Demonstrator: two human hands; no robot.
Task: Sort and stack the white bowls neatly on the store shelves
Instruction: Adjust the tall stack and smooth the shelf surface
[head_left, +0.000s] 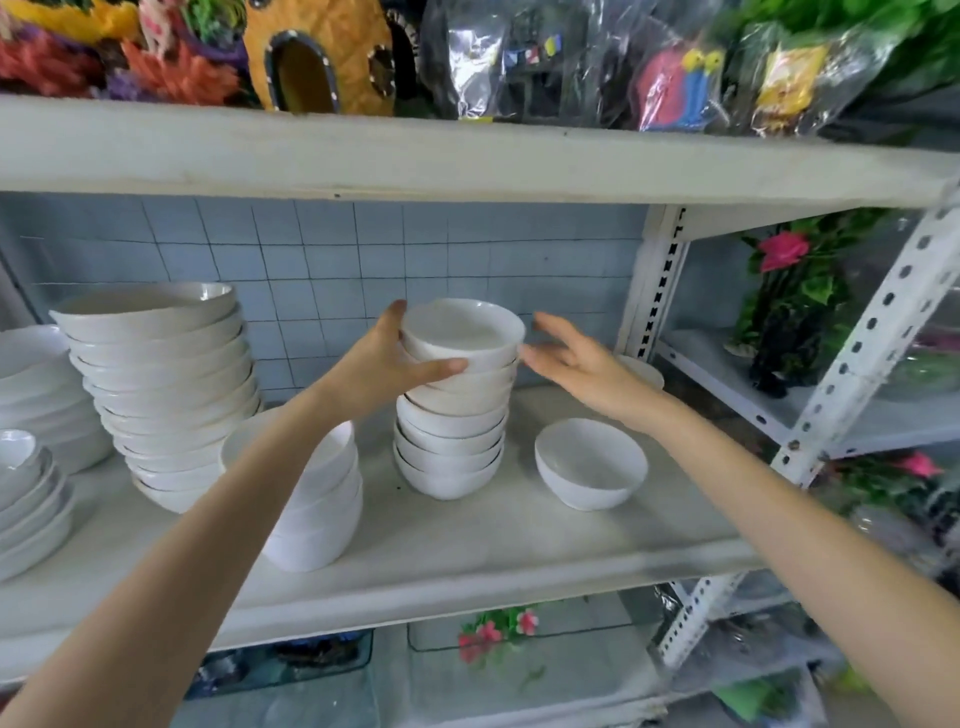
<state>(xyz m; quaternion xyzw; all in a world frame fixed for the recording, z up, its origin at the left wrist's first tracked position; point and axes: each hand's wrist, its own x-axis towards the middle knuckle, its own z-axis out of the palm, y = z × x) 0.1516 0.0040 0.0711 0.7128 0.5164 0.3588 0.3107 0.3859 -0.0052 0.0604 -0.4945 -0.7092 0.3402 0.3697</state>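
The left hand (387, 364) is gripping the top bowl (462, 332) of a leaning middle stack (449, 415), seemingly off-centre, while the right hand (576, 364) is hovering open beside it, so any nudge is risking a topple.

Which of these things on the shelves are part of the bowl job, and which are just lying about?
Part of the job: middle bowl stack, top bowl in left hand, right hand, single bowl, tall stack.

Lying about: orange ornament, bagged toys, fake flowers.
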